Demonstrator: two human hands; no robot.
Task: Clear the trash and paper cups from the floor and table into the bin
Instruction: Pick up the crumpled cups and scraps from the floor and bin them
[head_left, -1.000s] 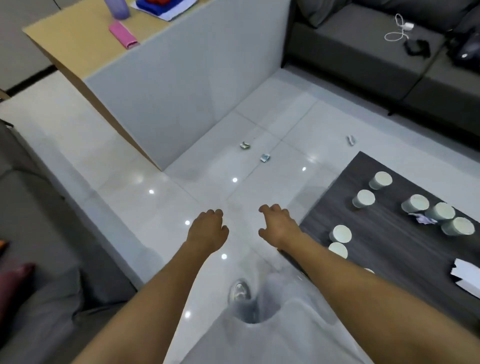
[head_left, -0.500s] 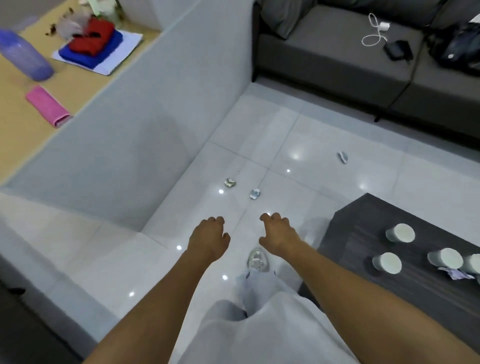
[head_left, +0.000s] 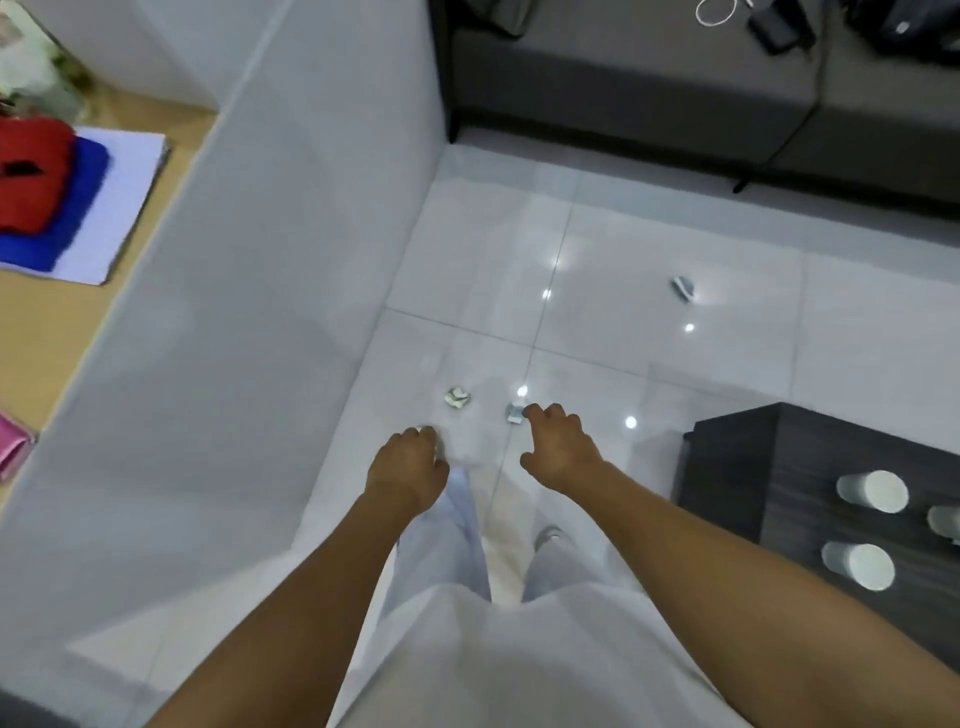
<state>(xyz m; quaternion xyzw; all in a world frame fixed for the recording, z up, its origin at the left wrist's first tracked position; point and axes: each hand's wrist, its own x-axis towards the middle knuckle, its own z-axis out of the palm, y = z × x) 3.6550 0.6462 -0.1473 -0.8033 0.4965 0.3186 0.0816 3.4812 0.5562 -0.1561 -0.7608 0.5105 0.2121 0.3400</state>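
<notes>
Head view, person standing, both arms stretched forward and down over the white tile floor (head_left: 649, 322). Left hand (head_left: 408, 467) holds nothing, fingers loosely curled downward, knuckles up. Right hand (head_left: 558, 447) also holds nothing, fingers relaxed and slightly spread, tips overlapping the silver wrapper (head_left: 514, 413) in the picture; cannot tell if they touch it or hover above. Crumpled pale wrapper (head_left: 457, 398) lies on the floor just left of the silver one, between the two hands and a bit ahead of them. Third scrap (head_left: 683, 287) sits on the floor well apart, farther out to the right, toward the sofa (head_left: 649, 88). Dark wood desk (head_left: 737, 467) at right, its corner near the right forearm; three paper cups on it at the frame edge: one farther back (head_left: 872, 491), one nearer (head_left: 858, 565), one cut off by the edge (head_left: 945, 521). No bin in view. White low wall (head_left: 260, 312) runs along the left; behind it a tan counter (head_left: 47, 332) with a red cloth (head_left: 28, 171) on a blue cloth (head_left: 67, 213) on a white sheet (head_left: 122, 208), and something pink (head_left: 10, 449) at the edge. Cable and dark items on the sofa at top right, too blurred to identify. Light trousers (head_left: 452, 551) and one shoe (head_left: 548, 535) visible below the hands.
</notes>
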